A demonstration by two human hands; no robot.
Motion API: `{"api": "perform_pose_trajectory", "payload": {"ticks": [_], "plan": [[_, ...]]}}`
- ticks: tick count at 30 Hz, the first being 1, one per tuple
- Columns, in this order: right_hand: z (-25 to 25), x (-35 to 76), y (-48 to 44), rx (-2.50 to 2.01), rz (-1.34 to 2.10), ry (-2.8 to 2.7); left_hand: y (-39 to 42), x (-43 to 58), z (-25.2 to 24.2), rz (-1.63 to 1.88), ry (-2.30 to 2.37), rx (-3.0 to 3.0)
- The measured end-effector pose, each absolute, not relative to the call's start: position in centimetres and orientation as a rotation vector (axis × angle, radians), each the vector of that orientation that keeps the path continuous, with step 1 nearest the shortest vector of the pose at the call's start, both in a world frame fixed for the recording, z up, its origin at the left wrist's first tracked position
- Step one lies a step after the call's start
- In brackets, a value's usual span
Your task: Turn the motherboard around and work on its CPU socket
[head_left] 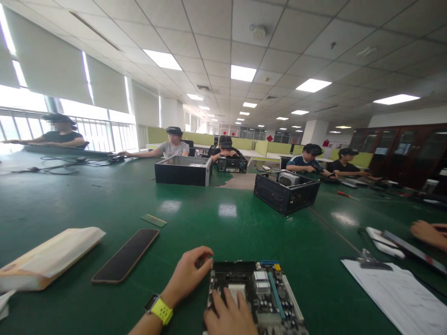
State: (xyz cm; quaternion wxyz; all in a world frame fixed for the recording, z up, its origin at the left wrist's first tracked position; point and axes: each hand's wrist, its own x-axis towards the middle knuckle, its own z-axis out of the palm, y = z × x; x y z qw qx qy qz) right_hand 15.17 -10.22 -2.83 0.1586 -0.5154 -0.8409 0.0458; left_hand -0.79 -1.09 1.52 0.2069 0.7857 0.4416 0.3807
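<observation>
A computer motherboard (265, 293) lies on the green table (223, 223) right in front of me. My left hand (186, 274), with a yellow watch band on the wrist, has its fingers curled round the board's far left corner. My right hand (228, 316) rests on top of the board near its left side, fingers pressed down on a white component; its lower part is cut off by the frame edge.
A dark phone (126, 255) and a paper-wrapped packet (49, 258) lie to my left, a small green strip (153, 220) beyond. A clipboard with papers (398, 293) lies right, near another person's hand (429, 232). Two open computer cases (183, 170) (285, 190) stand mid-table. Several people sit along the far side.
</observation>
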Motion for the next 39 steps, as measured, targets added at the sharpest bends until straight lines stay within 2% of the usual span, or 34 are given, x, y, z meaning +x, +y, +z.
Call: {"api": "perform_pose_trajectory", "payload": {"ticks": [3, 6, 13, 21, 27, 33, 39], "plan": [[-0.1, 18.6, -8.0, -1.502, 0.253, -2.401, -1.1, -0.8, 1.5, 1.044, 1.247, 2.192], [1.3, 23.3, -5.1, -1.624, 0.220, -2.278, -1.2, -0.8, 1.5, 1.015, 1.254, 2.204], [0.1, 31.3, 0.0, -1.771, 0.049, -1.954, -1.4, -0.7, 1.7, 0.965, 1.255, 2.215], [1.4, 25.0, -4.8, -1.699, 0.055, -2.117, -1.3, -0.3, 1.7, 0.933, 1.239, 2.286], [3.9, 20.7, -8.0, -1.275, 0.381, -2.096, -1.5, 0.0, 1.8, 0.954, 1.173, 2.380], [2.4, 26.3, -3.0, -1.501, 0.343, -1.949, -1.2, 0.1, 1.0, 0.782, 1.175, 2.375], [0.8, 27.6, -1.2, -1.550, 0.415, -2.014, -1.3, 0.2, 1.0, 0.800, 1.208, 2.313]]}}
